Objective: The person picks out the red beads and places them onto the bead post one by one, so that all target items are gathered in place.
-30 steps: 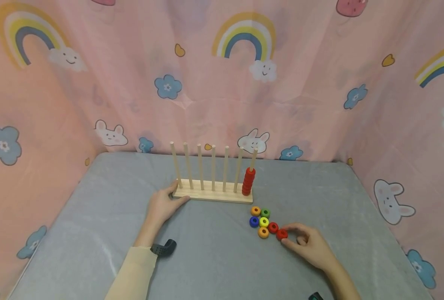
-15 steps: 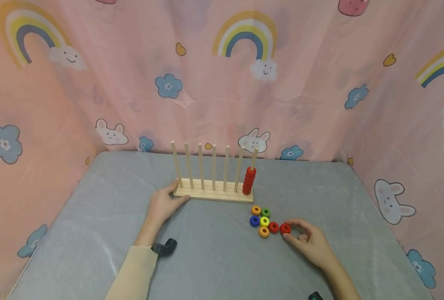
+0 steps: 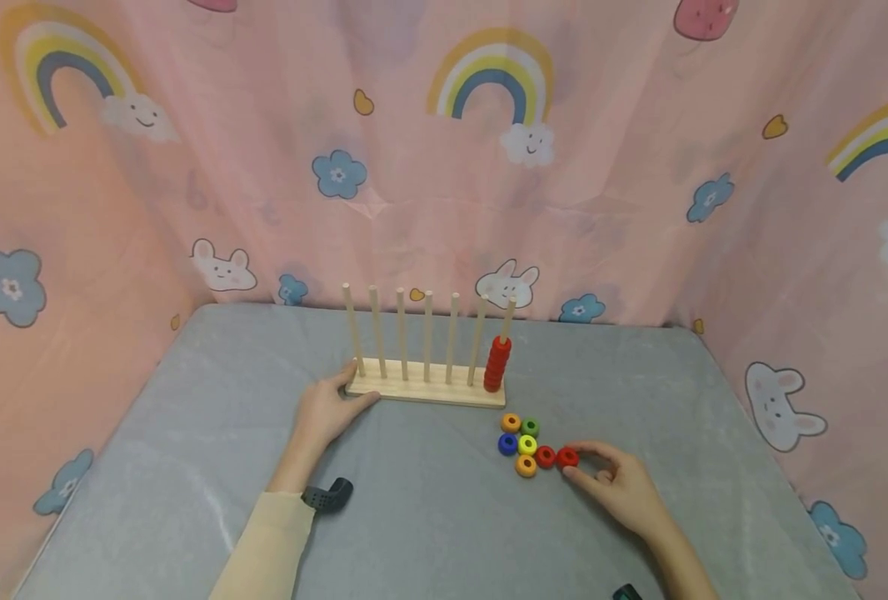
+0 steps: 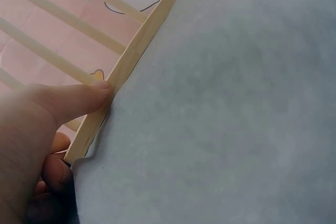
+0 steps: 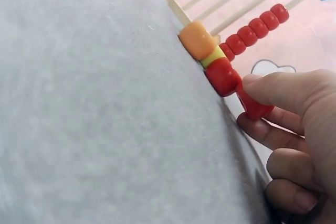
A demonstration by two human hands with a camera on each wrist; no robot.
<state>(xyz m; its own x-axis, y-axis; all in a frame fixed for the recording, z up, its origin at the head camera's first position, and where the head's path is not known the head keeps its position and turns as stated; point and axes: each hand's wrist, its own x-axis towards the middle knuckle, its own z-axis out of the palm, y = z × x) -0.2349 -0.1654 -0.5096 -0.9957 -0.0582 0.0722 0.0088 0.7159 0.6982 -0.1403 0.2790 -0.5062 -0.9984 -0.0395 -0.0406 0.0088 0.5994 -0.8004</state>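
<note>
A wooden peg rack (image 3: pixel 429 388) stands on the grey cloth, its upright pegs in one row. Several red beads (image 3: pixel 497 364) are stacked on its rightmost peg. My left hand (image 3: pixel 329 410) grips the rack's left end, thumb on the front edge and fingers behind, as the left wrist view also shows. With thumb and forefinger my right hand (image 3: pixel 618 483) pinches a red bead (image 3: pixel 567 458), slightly tilted in the right wrist view (image 5: pixel 252 103). Just left of it lies another red bead (image 3: pixel 545 456), beside a yellow bead (image 3: pixel 527 445).
Near the yellow bead lie a blue bead (image 3: pixel 507 443), a green bead (image 3: pixel 530 427), an orange bead (image 3: pixel 511 423) and a second orange bead (image 3: pixel 526 466). A pink patterned curtain (image 3: pixel 414 208) hangs behind and at both sides of the grey cloth (image 3: pixel 444 517).
The pinched red bead has moved slightly up and right with my right hand, then a little back toward the other beads. My left hand and the rack have stayed put.
</note>
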